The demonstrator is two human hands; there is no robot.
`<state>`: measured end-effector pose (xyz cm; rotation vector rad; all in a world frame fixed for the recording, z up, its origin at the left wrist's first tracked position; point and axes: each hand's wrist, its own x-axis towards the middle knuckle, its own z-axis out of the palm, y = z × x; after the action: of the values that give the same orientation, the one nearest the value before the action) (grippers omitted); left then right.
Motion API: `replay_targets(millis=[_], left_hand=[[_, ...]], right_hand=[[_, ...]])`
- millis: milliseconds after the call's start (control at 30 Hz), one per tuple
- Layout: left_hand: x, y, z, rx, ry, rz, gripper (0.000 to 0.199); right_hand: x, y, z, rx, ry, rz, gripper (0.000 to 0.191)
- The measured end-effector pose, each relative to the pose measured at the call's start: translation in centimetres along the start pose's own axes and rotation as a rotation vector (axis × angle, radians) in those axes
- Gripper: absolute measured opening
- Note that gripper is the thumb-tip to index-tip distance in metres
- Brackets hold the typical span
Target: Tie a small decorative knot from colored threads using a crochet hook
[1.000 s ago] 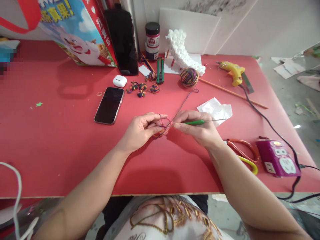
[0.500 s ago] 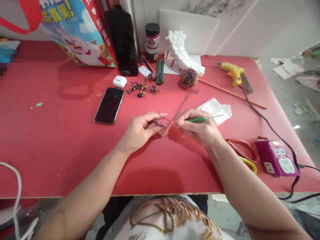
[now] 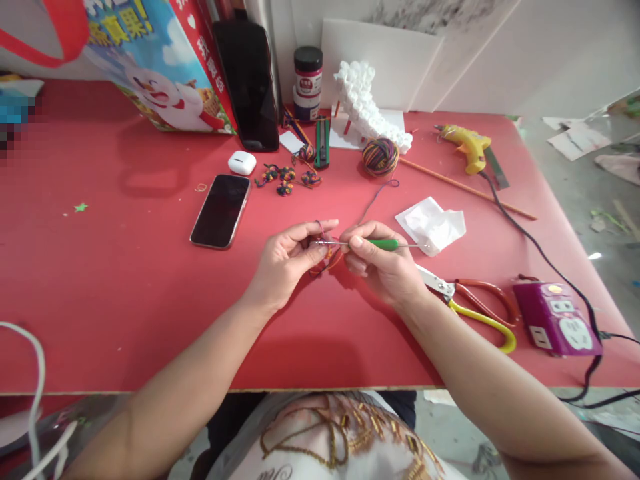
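- Centrally in frame, the left hand [image 3: 287,263] pinches thin multicoloured looped yarn [image 3: 329,254], seemingly to steady its loops
- Right hand [image 3: 377,260] clamped on slim green-handled metal hook [image 3: 384,245], likely for aim
- Round multicoloured yarn ball [image 3: 380,157], upper centre, probably leaves slack

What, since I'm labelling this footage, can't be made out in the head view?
Crochet hook, head view: the end by the left hand is too small.
Held yarn, head view: partly hidden by that hand.
Jar label, head view: small print too blurred.
Gift bag, head view: cut off by the top edge.
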<state>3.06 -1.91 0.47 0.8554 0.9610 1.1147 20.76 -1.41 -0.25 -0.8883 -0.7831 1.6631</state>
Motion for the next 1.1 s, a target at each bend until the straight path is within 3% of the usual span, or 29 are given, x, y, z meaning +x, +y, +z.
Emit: replay_targets(millis=[433,700,833,967,1100], left_hand=[[0.1,0.4,0.1,-0.044,0.043,-0.034,0.039],[0.2,0.1,0.5,-0.130,0.095,-0.098,0.039],[0.1,-0.2,0.8,-0.143,0.104,-0.092,0.040],[0.3,-0.5,0.8,-0.155,0.101,-0.073,0.039],[0.3,-0.6,0.7,-0.176,0.100,-0.058,0.034]], right_hand=[[-0.2,-0.1,0.2,0.006,0.005,-0.007,0.031],[-0.4,-0.3,0.2,0.011,-0.101,-0.034,0.026],[-0.4,-0.2,0.4,0.013,-0.079,-0.064,0.028],[-0.5,0.2,0.0,-0.054,-0.062,-0.094,0.022],[-0.6,0.2,-0.6,-0.144,-0.122,-0.092,0.020]])
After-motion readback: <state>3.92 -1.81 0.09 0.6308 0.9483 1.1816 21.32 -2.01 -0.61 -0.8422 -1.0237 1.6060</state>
